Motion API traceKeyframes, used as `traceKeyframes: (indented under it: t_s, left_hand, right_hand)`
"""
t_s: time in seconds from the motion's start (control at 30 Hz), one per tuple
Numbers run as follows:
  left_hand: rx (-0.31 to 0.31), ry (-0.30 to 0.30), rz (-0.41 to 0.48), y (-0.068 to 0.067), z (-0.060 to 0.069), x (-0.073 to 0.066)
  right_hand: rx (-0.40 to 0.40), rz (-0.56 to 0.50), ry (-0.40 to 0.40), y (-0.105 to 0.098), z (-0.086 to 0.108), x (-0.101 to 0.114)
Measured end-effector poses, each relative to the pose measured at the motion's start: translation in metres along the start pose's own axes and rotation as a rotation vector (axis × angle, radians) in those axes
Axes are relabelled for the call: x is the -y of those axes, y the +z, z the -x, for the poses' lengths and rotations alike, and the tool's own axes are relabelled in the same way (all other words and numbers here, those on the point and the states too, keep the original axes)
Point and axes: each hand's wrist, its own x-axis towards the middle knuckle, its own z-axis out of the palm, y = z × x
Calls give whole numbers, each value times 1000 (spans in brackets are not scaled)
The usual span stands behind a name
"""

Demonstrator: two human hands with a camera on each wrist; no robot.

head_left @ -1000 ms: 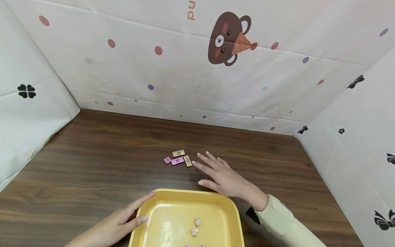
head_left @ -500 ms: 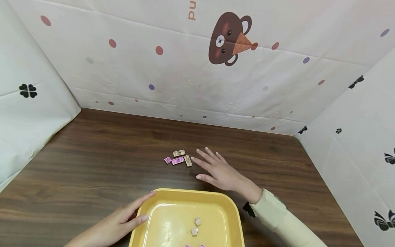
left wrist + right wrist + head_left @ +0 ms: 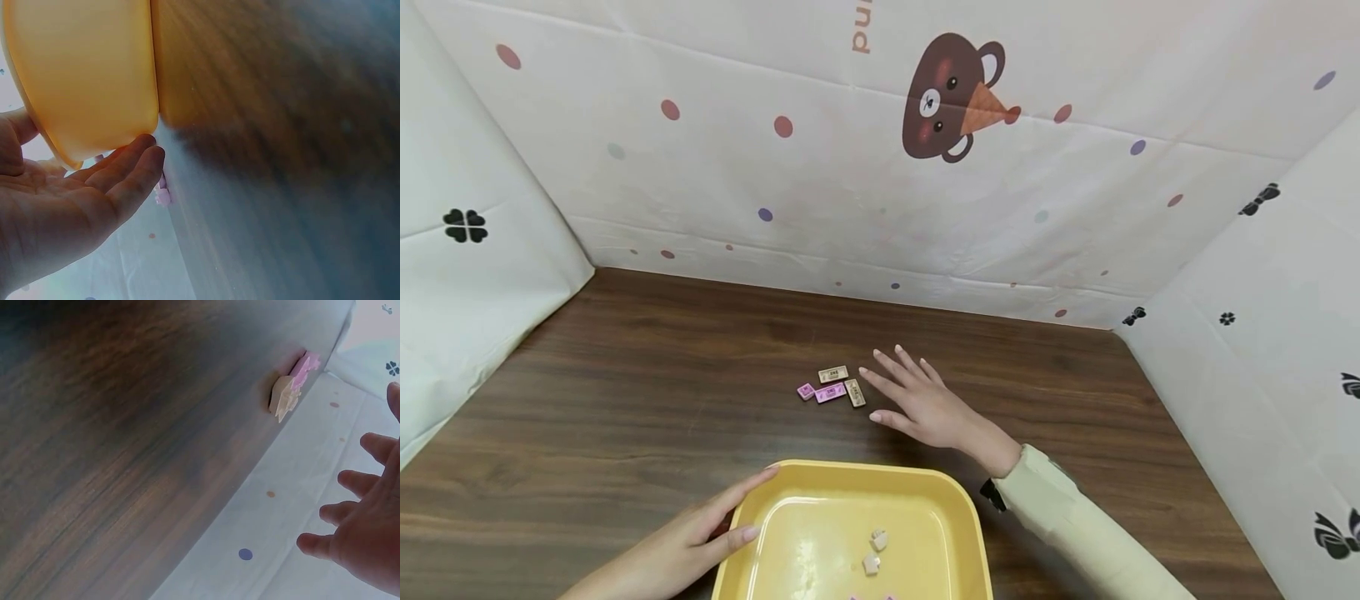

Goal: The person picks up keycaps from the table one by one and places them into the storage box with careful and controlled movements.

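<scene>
My left hand (image 3: 700, 537) holds the left wall of a yellow plastic tray (image 3: 865, 468), with the thumb over the rim and the fingers along the outside. In the left wrist view, the fingers (image 3: 128, 169) lie against the tray's outer wall (image 3: 87, 75). My right hand (image 3: 928, 404) hovers above the table with fingers spread, holding nothing. Just left of its fingertips lie small flat printed tiles: a tan tile (image 3: 832, 374), a second tan tile (image 3: 855, 392), a long pink tile (image 3: 831, 392) and a small pink piece (image 3: 806, 391).
Inside the tray sit two small beige pieces (image 3: 871, 564), and pink bits show at the lower frame edge. The dark wooden table (image 3: 647, 400) is bounded by white printed sheets (image 3: 850, 183) at the back and both sides.
My right hand has drifted up and left in the head view, nearer the tiles, with fingers still spread. The left hand, the tray and the tiles have stayed in place.
</scene>
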Motion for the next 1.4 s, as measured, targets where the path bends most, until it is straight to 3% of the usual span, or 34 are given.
traceKeyframes:
  t_s: [0.3,0.57,0.97,1.2,1.4]
  left_hand:
    - [-7,29,14,1,0,2]
    - [-4,44,21,1,0,4]
    - [-13,76,41,2,0,7]
    - [-21,83,30,3,-1,7]
    - [-10,51,34,2,0,4]
  right_hand:
    - [4,-11,37,4,-14,-8]
    - [24,-113,59,8,-25,-14]
    - [2,-446,114,15,-39,-23]
    - [-3,-671,229,20,-44,-24]
    - [25,-852,315,24,-49,-24]
